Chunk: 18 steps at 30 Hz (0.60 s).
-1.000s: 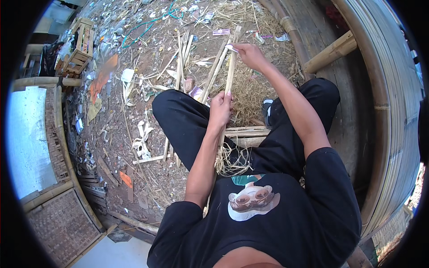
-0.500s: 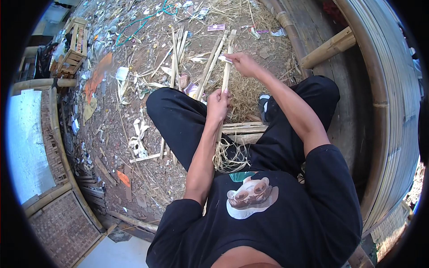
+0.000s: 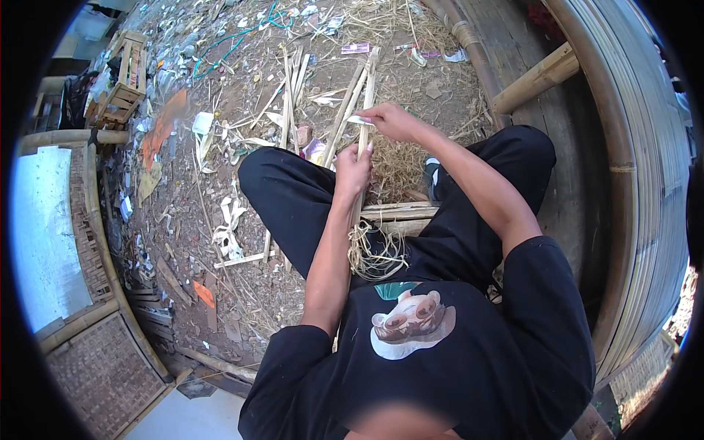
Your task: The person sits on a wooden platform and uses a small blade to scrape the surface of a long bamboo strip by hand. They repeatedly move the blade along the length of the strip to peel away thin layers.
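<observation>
I sit with legs in black trousers, a long thin bamboo strip (image 3: 367, 81) pointing away from my lap. My left hand (image 3: 353, 170) is closed around the strip's middle. My right hand (image 3: 390, 121) is a little farther out, gripping a small pale blade (image 3: 358, 119) pressed against the strip. Pale curly bamboo shavings (image 3: 375, 253) lie piled on my lap below the left forearm. The strip's near end is hidden behind my left hand and arm.
Several split bamboo slats (image 3: 293, 95) lie scattered on the dirt ahead among straw and litter. Short bamboo pieces (image 3: 400, 211) rest across my legs. A curved bamboo wall (image 3: 631, 169) rises on the right, a wooden crate (image 3: 123, 81) stands far left, and a woven panel (image 3: 103, 367) lies lower left.
My right hand has slid with the blade along the strip toward me, closing the gap to my left hand. The left hand has kept its grip in nearly the same place.
</observation>
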Available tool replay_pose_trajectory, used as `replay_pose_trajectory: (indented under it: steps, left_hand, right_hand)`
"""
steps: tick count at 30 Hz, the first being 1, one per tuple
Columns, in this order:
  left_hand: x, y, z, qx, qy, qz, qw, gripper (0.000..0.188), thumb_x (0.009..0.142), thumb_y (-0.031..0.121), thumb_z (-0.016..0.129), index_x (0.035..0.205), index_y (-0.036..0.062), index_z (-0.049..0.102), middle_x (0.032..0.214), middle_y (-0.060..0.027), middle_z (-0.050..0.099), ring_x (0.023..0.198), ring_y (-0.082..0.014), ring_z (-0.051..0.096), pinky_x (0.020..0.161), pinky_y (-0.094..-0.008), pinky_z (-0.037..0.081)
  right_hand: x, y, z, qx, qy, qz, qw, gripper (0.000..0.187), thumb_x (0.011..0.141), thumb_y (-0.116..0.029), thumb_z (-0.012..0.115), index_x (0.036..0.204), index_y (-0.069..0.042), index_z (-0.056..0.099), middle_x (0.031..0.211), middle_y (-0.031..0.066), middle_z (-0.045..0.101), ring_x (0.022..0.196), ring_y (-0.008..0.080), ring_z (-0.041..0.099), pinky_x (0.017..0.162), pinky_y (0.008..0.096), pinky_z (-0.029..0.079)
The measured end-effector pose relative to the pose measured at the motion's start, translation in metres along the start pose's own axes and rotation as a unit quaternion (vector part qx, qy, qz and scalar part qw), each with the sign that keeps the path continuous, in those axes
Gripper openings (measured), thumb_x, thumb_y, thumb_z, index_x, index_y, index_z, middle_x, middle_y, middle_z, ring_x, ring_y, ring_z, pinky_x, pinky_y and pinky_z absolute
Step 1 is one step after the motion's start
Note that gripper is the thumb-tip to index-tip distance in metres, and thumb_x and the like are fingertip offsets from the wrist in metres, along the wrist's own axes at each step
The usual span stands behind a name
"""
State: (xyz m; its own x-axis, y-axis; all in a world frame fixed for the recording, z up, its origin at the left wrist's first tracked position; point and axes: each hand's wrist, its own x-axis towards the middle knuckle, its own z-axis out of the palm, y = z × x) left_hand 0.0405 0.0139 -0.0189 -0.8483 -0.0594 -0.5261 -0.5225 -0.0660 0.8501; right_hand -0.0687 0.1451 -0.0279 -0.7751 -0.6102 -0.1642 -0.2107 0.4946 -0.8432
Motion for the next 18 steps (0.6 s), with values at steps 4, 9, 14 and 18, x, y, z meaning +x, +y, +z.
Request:
replay_pose_trajectory:
  steps: [4, 9, 14, 18]
  left_hand:
    - [0.003, -0.002, 0.004, 0.035, 0.008, 0.045, 0.998, 0.025, 0.092, 0.028, 0.054, 0.077, 0.0097, 0.046, 0.053, 0.0061, 0.039, 0.035, -0.0014, 0.03, 0.031, -0.0191, 0.019]
    - [0.002, -0.011, 0.003, 0.051, 0.011, 0.054, 0.997, 0.026, 0.092, 0.029, 0.053, 0.077, 0.01, 0.046, 0.052, 0.0069, 0.037, 0.036, -0.0015, 0.028, 0.032, -0.0195, 0.019]
    - [0.006, -0.013, 0.007, 0.123, 0.048, 0.079, 0.988, 0.032, 0.091, 0.025, 0.055, 0.072, 0.0002, 0.052, 0.051, 0.0007, 0.042, 0.046, -0.0069, 0.035, 0.042, -0.0287, 0.028]
    - [0.006, -0.015, 0.008, 0.127, 0.058, 0.075, 0.987, 0.032, 0.09, 0.025, 0.055, 0.071, -0.0009, 0.053, 0.051, -0.001, 0.042, 0.047, -0.0079, 0.035, 0.043, -0.0296, 0.029]
  right_hand:
    - [0.015, 0.021, -0.009, -0.016, 0.035, -0.03, 0.999, 0.033, 0.087, -0.008, 0.049, 0.116, -0.016, 0.061, 0.094, 0.018, 0.065, 0.077, 0.0226, 0.062, 0.073, 0.0321, 0.046]
    - [0.022, 0.014, -0.038, -0.005, 0.148, 0.013, 0.989, 0.03, 0.088, -0.012, 0.048, 0.113, -0.02, 0.063, 0.105, 0.0162, 0.063, 0.096, 0.0303, 0.062, 0.082, 0.0364, 0.048]
    - [0.034, 0.032, -0.041, -0.038, 0.198, -0.003, 0.979, 0.034, 0.087, -0.01, 0.047, 0.115, -0.023, 0.061, 0.102, 0.0169, 0.063, 0.093, 0.0325, 0.062, 0.082, 0.0384, 0.048]
    - [0.04, 0.038, -0.042, -0.05, 0.212, -0.034, 0.975, 0.034, 0.086, -0.01, 0.047, 0.115, -0.023, 0.062, 0.1, 0.0173, 0.064, 0.091, 0.0333, 0.062, 0.081, 0.0385, 0.049]
